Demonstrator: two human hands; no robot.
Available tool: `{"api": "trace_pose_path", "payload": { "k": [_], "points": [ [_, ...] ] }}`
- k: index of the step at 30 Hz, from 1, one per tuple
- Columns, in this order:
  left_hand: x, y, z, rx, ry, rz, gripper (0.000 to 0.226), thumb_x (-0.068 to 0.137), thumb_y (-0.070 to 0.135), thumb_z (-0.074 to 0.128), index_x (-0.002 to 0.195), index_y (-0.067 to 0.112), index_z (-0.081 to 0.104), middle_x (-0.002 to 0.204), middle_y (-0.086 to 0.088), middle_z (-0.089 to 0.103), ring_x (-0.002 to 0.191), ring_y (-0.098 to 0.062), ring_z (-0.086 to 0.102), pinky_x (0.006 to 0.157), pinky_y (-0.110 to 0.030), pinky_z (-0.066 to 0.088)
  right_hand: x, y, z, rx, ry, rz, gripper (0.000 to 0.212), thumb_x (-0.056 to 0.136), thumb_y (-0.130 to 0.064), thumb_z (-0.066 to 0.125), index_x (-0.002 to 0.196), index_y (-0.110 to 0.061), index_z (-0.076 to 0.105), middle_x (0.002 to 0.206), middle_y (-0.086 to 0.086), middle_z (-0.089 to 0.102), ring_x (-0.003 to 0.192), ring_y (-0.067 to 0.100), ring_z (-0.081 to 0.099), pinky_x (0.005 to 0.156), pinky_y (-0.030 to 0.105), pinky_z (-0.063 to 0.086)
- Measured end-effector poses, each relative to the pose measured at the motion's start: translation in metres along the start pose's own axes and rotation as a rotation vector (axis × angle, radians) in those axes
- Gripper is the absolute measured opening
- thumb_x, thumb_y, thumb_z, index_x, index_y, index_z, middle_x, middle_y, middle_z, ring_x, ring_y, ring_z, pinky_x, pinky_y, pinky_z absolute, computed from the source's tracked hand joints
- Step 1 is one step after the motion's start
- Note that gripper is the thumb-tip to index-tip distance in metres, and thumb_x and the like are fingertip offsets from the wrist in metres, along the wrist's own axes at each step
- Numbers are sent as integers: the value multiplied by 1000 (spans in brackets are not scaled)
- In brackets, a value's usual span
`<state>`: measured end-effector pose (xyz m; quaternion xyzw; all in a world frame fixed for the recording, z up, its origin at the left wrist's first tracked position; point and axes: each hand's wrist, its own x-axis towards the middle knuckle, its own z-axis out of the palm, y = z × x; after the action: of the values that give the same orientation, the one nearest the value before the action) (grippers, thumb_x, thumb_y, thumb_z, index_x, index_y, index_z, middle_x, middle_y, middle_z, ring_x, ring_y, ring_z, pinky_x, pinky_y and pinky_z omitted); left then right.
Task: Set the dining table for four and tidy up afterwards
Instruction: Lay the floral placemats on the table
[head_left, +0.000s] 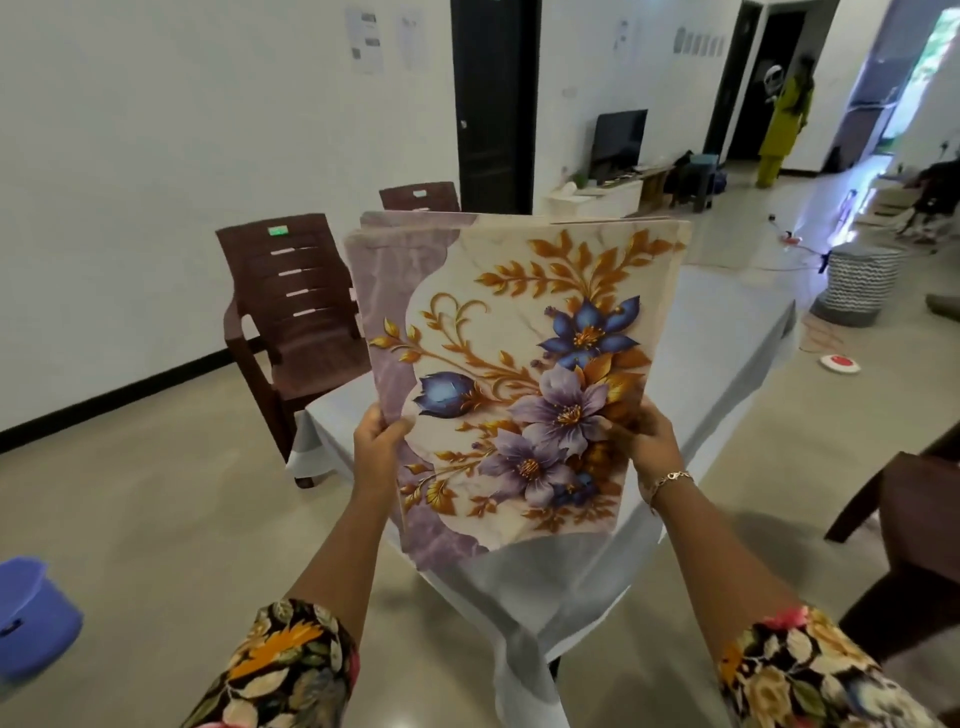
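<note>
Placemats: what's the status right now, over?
Left hand, right hand: grip on floral placemats. Stack upright above white-clothed table, not yet laid. Brown chair stands aside.

Left hand (381, 437), right hand (650, 442) raised, thumbs forward, fingers probably curled.

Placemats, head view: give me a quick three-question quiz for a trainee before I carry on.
1. True or false: the placemats are held upright, off the table.
2. Left grip and right grip: which holds the placemats? A left only; B right only; C both.
3. Fill in: the chair beside the table is ___ in colour.
Key: 1 true; 2 C; 3 brown.
</note>
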<state>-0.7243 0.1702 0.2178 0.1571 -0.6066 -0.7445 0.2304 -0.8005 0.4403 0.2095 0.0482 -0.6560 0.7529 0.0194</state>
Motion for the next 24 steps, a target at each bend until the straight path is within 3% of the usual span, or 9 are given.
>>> {"api": "trace_pose_path", "payload": {
  "k": [2,6,9,13,16,19,21,24],
  "points": [
    [4,-15,-3,10,-22,-36,20,88,-4,52,98,11,61,101,-17,64,93,-34,62,87,-46,50,0,8,1,-9,2,26,30,78,8,63,105,-5,58,84,0,67,74,11,62,64,18,54],
    [13,-34,-8,90,-10,-81,12,92,5,53,102,7,59,105,-21,65,99,-39,62,91,-52,49,-2,20,2,-92,25,48,21,82,12,56,89,-9,59,70,-10,69,61,-1,62,57,14,52],
    [24,-29,-4,202,-3,-37,4,93,8,54,96,7,56,101,-24,64,97,-40,62,89,-54,50,0,19,5,-157,37,-28,22,84,8,57,102,-5,55,86,-3,63,64,-7,62,63,11,51],
    [42,-11,13,260,-58,19,7,93,8,53,88,10,49,92,-16,57,89,-29,57,80,-45,50,6,20,4,-135,148,-68,27,84,7,57,108,-5,55,85,-8,64,70,-2,61,68,11,51],
    [58,-6,22,247,-68,-69,14,95,10,51,108,6,51,108,-18,59,99,-30,58,84,-41,51,12,28,-3,-62,218,5,30,83,10,56,107,-8,56,74,-14,69,68,0,62,75,23,52],
    [54,-12,10,390,-86,-165,18,94,20,55,104,5,57,100,-14,61,88,-23,58,67,-27,48,21,37,-8,-65,303,84,23,83,7,59,85,-16,59,73,-1,61,72,20,56,78,44,50],
    [43,-24,-5,462,-56,-247,22,92,25,57,98,4,59,94,-12,60,86,-23,55,69,-28,46,25,42,-8,24,363,181,26,83,7,56,76,-18,57,67,3,58,75,22,56,71,42,50],
    [21,-45,-27,309,118,-394,24,93,28,56,101,5,55,94,-12,58,84,-25,56,70,-33,46,32,52,0,233,417,331,24,84,10,50,79,-13,53,49,-2,58,45,12,55,46,25,51]
  ]
}}
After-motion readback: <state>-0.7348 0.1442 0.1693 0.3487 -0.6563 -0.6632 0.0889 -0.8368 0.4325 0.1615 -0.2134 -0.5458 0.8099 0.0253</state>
